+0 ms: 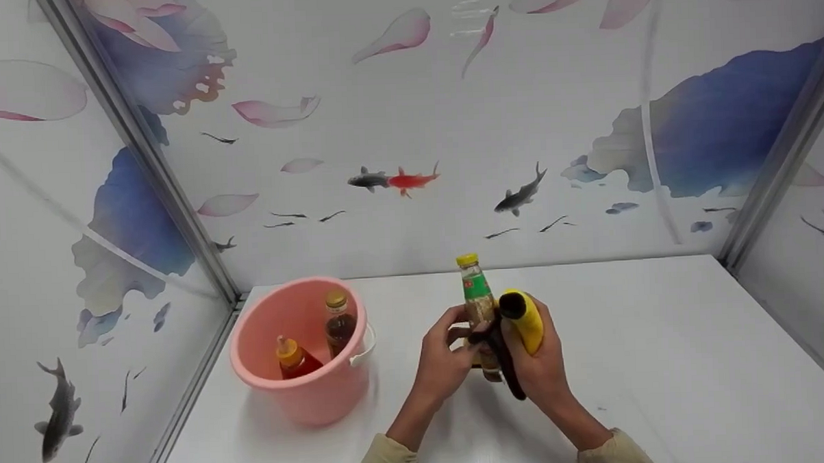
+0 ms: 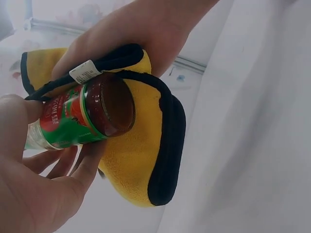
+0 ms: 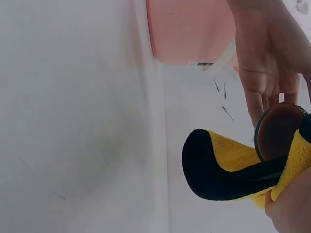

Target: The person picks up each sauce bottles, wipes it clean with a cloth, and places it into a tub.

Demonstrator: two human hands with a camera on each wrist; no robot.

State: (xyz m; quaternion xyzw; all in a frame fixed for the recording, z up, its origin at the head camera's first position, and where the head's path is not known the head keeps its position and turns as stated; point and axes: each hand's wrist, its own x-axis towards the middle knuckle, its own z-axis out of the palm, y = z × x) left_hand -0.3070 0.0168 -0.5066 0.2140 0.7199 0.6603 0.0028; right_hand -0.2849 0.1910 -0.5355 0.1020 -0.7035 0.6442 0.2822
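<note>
Held up over the white table is a glass sauce bottle (image 1: 478, 291) with a yellow cap and a green label. My left hand (image 1: 442, 360) grips it from the left, thumb and fingers around its side. A yellow cloth with black edging (image 1: 527, 323) is bunched in my right hand (image 1: 547, 364) and lies against the bottle's right side. The left wrist view shows the bottle's dark base (image 2: 116, 104) and the cloth (image 2: 138, 145) wrapped partly behind it, a small white tag on its edging. In the right wrist view the cloth (image 3: 233, 155) hangs beside the round base.
A pink bucket (image 1: 322, 402) with a white handle stands on the table (image 1: 663, 360) to the left. Inside it are a bottle of dark liquid (image 1: 340, 326) and a red bottle with an orange nozzle cap (image 1: 296, 359). Patterned wall panels (image 1: 394, 122) enclose the table's back and sides.
</note>
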